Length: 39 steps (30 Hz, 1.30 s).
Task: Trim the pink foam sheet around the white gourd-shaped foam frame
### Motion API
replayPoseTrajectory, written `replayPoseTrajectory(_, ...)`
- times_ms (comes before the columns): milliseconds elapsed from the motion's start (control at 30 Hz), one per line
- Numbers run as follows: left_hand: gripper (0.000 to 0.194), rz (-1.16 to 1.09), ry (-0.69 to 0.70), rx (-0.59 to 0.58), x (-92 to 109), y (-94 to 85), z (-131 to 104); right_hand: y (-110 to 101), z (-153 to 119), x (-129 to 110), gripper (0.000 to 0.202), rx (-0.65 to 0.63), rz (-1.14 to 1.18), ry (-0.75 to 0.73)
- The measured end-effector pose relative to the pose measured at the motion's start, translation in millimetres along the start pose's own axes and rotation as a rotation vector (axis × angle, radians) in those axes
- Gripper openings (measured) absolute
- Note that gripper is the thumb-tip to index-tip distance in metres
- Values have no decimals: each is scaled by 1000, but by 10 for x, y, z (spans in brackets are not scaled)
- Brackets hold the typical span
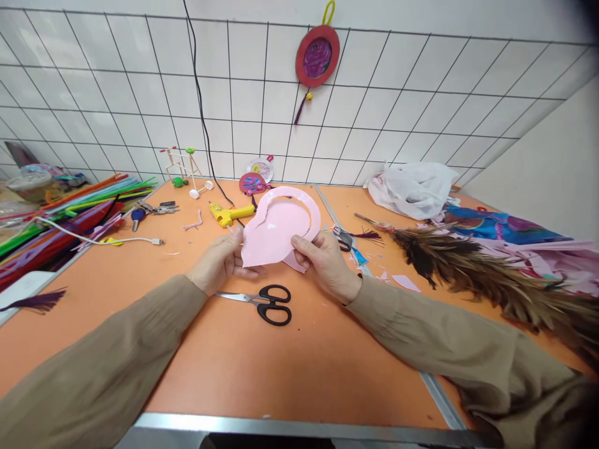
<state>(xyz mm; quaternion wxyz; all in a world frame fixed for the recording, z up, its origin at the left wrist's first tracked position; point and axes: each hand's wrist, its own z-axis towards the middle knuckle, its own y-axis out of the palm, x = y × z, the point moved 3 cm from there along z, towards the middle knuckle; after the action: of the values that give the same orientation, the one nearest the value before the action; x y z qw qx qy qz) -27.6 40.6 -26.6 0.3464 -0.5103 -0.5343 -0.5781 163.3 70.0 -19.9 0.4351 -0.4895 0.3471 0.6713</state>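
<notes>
A pink sheet of craft foam or card (pixel 276 231), cut along a curved line, is held up over the orange table. Its outer edge forms a partly cut ring around a rounded inner piece, and another pink flap hangs below. My left hand (pixel 229 255) grips the sheet's left edge between thumb and fingers. At the lower right edge, my right hand (pixel 322 257) pinches it, thumb in front. Beneath the hands lie scissors with black handles (pixel 274 304), blades pointing left. A yellow glue gun (pixel 230 214) rests just behind my left hand.
Pipe cleaners (pixel 93 206), keys (pixel 150 212) and a white cable (pixel 116 238) lie left. A stick model (pixel 185 171) and round ornaments (pixel 255 178) stand at the back. Right are a feather duster (pixel 449 262), a white plastic bag (pixel 409 190) and pink scraps (pixel 405 283).
</notes>
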Motion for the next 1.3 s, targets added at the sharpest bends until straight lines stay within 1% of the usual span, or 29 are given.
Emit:
replayPoseTrajectory(100, 49, -26, -11, -18, -48, 58, -19, -4, 3, 3, 55, -5, -7, -1)
replayPoseTrajectory(200, 44, -52, -27, -14, -71, 82, -29, -8, 1, 15, 54, -17, -7, -9)
replayPoseTrajectory(367, 51, -83, -15, -35, -57, 102, -53, -19, -2, 44, 53, -47, 3, -16)
replayPoseTrajectory(433, 50, -67, -17, -43, -47, 104, -64, -23, -3, 58, 52, -62, 8, -15)
replayPoseTrajectory(633, 49, 37, -87, -98, -64, 106, -71, -36, 2, 111, 49, -71, 24, 4)
replayPoseTrajectory(867, 40, 100, -130, -62, -58, 95, -73, -38, -1, 139, 50, -64, 59, 62)
replayPoseTrajectory(1033, 42, 90, -117, -24, -78, 85, -76, -52, -18, 147, 51, -62, 87, 98)
replayPoseTrajectory(1100, 39, 97, -112, -21, -96, 81, -77, -47, -27, 144, 47, -71, 92, 111)
replayPoseTrajectory(1200, 36, 96, -109, 4, -105, 89, -85, -22, -41, 128, 37, -81, 87, 127)
replayPoseTrajectory(1300, 39, 89, -119, 27, -94, 121, -97, 2, -49, 98, 31, -69, 73, 136)
